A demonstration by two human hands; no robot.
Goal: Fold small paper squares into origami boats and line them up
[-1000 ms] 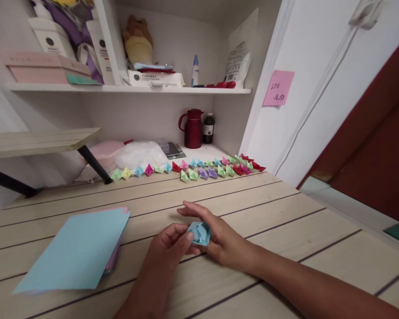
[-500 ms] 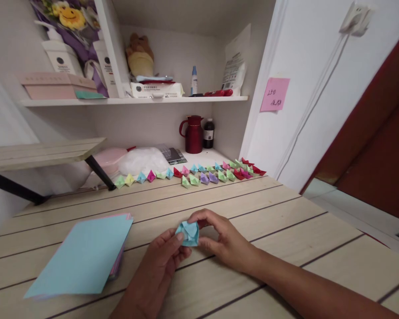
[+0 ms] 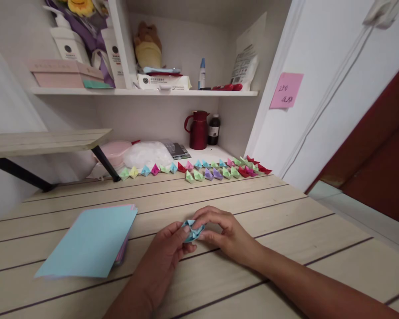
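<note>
- Left hand (image 3: 166, 252): thumb is pressing on the paper (image 3: 194, 233), fingers are curling in beneath it; hand is nearly closed, gripping the paper's left side.
- Right hand (image 3: 231, 237): is bending over the paper from the other side, partly closed; fingertips are resting on its far edge and thumb is meeting its right edge, so the paper is sitting between them.
- Paper: light blue, small, folded in several layers; is being held between both hands over the middle of the desk (image 3: 252, 292), folds partly hidden by fingers.
- Sheets (image 3: 88, 241): are lying in a stack on the desk, left of the left hand and well apart from it; a blue one is topping the pile, pink and other colours are showing at the edges.
- Boats (image 3: 198, 176): folded paper, in green, yellow, blue, pink, red and purple; are standing in two rough rows along the desk's far edge, beyond the hands.
- Stand (image 3: 49, 141): is rising on black legs at the far left.
- Behind the boats: a white bag (image 3: 148, 154) is lying left of a red jug (image 3: 198, 133); a dark bottle (image 3: 214, 131) is standing just beside the jug.
- Above: a shelf (image 3: 146, 93) is carrying a toy (image 3: 148, 46) and a pink box (image 3: 64, 73).
- Right wall: a pink note (image 3: 287, 90) is hanging.
</note>
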